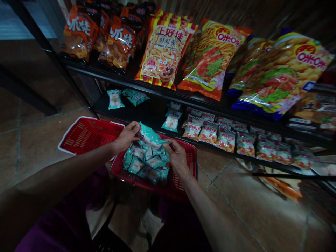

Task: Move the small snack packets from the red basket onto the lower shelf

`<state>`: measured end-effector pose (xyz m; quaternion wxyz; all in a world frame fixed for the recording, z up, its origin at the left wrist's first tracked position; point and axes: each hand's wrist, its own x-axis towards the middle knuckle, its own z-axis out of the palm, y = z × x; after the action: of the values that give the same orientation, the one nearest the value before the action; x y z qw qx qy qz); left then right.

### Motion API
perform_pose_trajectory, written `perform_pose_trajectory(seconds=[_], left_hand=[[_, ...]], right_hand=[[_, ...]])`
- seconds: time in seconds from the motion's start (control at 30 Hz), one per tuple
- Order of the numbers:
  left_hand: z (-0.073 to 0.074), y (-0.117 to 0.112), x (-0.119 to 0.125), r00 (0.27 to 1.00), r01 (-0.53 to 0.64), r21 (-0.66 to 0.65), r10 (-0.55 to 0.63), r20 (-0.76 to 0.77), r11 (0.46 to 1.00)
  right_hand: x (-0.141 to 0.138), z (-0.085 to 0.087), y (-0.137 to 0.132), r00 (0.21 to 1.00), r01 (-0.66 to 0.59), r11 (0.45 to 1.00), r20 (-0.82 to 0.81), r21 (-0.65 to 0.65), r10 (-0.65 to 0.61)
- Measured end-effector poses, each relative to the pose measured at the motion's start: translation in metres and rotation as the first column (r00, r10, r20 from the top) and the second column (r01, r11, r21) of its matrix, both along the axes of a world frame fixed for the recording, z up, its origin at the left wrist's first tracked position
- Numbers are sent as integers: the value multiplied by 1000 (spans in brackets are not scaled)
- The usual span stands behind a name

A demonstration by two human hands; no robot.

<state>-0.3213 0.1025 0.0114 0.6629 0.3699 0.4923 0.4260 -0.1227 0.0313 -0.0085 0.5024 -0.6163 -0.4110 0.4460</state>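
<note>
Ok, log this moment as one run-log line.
left hand holds teal packet | right hand touches its other end | under them teal packets heaped in red basket

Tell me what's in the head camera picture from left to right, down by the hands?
Red basket → left hand → teal packet → right hand → red-and-white snack packets on the low shelf.

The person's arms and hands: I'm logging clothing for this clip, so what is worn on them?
Nothing that shows. The left hand and right hand are ungloved, and both forearms are bare to the picture's edge, with no sleeve or cuff. No watch, bracelet or ring shows, though the light is dim. Purple cloth lies below the arms.
</note>
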Motion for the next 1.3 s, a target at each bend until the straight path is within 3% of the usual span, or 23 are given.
perform_pose_trajectory(seconds=[0.33, 0.5, 0.67, 0.87, 1.07, 1.3], left_hand=[[1, -2, 2, 984, -87, 60, 95, -152, 994], [-1, -1, 3, 980, -135, 50, 141, -143, 990], [-6, 2, 3, 968, -192, 56, 198, -155, 980], [-6, 3, 3, 980, -159, 69, 166, -110, 985], [-3, 1, 3, 993, -120, -21, 120, -15, 993], [-5, 0, 4, 980, -123, -127, 141, 141, 984]], right_hand=[[-2, 6, 0, 979, 50, 993, -193, -106, -70], [-7, 11, 1, 947, 97, 993, -300, -72, -115], [-12, 13, -1, 948, 84, 996, -305, -23, -87], [-13, 15, -4, 967, 68, 997, -249, 34, -57], [-11, 9, -8, 995, 25, 996, -97, 84, -17], [-9, 14, -11, 965, -89, 969, 261, 230, 26]])
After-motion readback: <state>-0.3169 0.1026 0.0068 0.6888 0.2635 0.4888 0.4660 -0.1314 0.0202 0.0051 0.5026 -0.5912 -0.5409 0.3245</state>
